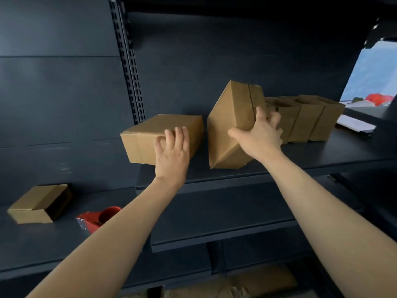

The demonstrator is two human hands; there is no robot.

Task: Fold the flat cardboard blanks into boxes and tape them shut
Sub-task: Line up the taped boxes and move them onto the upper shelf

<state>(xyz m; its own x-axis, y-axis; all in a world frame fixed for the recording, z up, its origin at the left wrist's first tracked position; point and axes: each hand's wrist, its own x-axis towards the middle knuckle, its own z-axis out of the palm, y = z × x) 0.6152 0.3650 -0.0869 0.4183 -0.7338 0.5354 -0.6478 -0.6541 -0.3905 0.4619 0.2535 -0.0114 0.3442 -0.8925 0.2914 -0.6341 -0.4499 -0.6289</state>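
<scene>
Two closed cardboard boxes stand on a dark shelf (322, 151). The left box (150, 134) lies flat, and my left hand (171, 153) rests on its near side with the fingers curved over the top edge. The right box (232, 117) is tipped up on one corner. My right hand (260, 134) grips its lower right side, thumb on the front face and fingers spread behind. A red tape dispenser (96, 218) lies on the lower left surface, partly hidden by my left forearm.
A row of several open-topped boxes (305, 119) stands on the shelf right of the tilted box. A small half-open box (40, 203) sits on the lower left surface. A slotted upright (129, 72) rises behind. Flat cardboard (236, 284) lies at the bottom.
</scene>
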